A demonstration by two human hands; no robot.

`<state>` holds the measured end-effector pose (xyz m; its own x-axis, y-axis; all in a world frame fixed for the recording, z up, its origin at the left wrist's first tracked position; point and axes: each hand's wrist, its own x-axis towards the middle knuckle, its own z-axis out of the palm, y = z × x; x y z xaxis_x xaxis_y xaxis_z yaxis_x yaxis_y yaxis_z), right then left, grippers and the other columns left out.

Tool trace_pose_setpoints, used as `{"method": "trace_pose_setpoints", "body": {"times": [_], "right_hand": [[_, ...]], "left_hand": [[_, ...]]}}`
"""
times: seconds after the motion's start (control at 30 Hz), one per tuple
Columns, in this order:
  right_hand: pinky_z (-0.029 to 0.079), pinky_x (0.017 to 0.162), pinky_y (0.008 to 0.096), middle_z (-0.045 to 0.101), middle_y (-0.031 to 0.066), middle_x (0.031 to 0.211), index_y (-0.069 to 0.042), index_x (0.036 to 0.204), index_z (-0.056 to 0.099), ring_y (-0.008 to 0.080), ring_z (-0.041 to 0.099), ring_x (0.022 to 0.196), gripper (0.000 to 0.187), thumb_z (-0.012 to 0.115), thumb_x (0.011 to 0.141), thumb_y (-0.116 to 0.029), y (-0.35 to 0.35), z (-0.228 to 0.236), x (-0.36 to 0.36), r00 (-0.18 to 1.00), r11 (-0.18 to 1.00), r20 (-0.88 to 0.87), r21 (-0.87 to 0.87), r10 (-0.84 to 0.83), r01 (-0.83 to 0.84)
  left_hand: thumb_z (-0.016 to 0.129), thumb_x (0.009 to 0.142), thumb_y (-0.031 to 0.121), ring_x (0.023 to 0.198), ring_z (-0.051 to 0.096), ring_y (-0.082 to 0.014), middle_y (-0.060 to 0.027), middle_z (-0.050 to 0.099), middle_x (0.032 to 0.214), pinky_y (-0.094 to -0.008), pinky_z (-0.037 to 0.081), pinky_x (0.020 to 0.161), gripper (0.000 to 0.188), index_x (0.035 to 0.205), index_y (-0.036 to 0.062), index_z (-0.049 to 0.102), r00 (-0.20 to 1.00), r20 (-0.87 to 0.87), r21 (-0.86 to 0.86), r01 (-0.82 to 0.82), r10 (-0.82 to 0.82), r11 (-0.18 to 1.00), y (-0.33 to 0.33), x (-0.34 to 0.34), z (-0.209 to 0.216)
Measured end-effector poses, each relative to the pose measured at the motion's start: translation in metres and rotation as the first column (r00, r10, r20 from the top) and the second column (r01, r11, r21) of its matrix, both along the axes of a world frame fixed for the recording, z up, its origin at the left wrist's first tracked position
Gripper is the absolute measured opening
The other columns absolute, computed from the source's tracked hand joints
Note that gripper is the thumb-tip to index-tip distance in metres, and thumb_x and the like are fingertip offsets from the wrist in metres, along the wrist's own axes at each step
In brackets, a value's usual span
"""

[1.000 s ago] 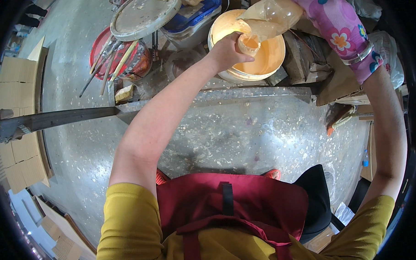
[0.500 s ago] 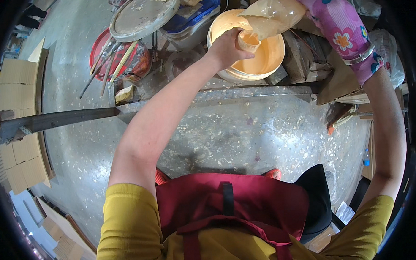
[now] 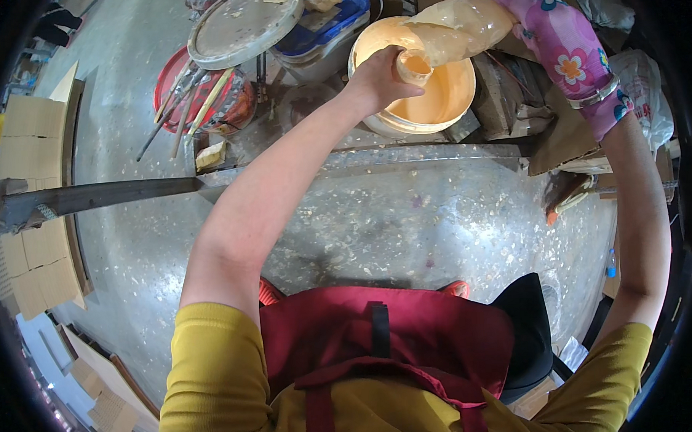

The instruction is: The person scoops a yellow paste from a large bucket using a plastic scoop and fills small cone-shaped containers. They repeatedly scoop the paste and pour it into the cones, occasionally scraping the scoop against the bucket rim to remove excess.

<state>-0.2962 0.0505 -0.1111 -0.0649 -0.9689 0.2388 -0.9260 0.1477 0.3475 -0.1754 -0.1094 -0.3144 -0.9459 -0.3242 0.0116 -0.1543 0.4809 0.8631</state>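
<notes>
While hands (image 3: 375, 82) (image 3: 550, 45) grip a cup (image 3: 414, 67) and plastic vessel (image 3: 461, 25), a bucket (image 3: 410, 127) holds orange liquid (image 3: 439, 95).

From my remote station, I'm seeing a grey floor (image 3: 361, 215) spreading out, flecked with pale spots and catching bright patches of light; cardboard (image 3: 31, 143) is lining the left, and a dark bar (image 3: 124, 194) is crossing it.

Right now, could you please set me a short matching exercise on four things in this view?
1. Left hand
2. Right hand
3. Tub
4. Sticks

A. Pale orange inside
B. Over a red bucket
C. Bare
D. In a pink flowered glove

Pairs: 1-C, 2-D, 3-A, 4-B.
</notes>
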Motion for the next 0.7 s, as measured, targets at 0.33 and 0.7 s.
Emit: {"method": "trace_pose_setpoints", "body": {"times": [0.33, 0.7], "right_hand": [[0.048, 0.083, 0.0315, 0.064, 0.0152, 0.108, 0.002, 0.121, 0.055, 0.0259, 0.061, 0.098, 0.041, 0.062, 0.081, -0.005, 0.036, -0.055, -0.059, 0.815, 0.992, 0.580, -0.098, -0.010, 0.082], [0.051, 0.057, 0.0216, 0.065, 0.0019, 0.087, -0.002, 0.115, 0.062, 0.0078, 0.060, 0.070, 0.040, 0.075, 0.078, -0.009, 0.066, -0.107, -0.052, -0.047, 0.796, 0.949, 0.289, -0.313, 0.532]], "left_hand": [[0.079, 0.071, 0.031, 0.108, 0.060, -0.0252, -0.0150, 0.062, 0.116, -0.0331, 0.046, 0.093, 0.072, 0.128, 0.0008, 0.047, 1.000, 0.009, 0.067, -0.008, 0.008, 0.998, 0.001, 0.007, 0.007], [0.079, 0.070, 0.030, 0.102, 0.060, -0.0218, -0.0136, 0.062, 0.113, -0.0317, 0.047, 0.091, 0.071, 0.126, -0.0013, 0.047, 0.996, 0.082, -0.010, -0.035, 0.035, 0.999, -0.013, 0.015, 0.013]]}}
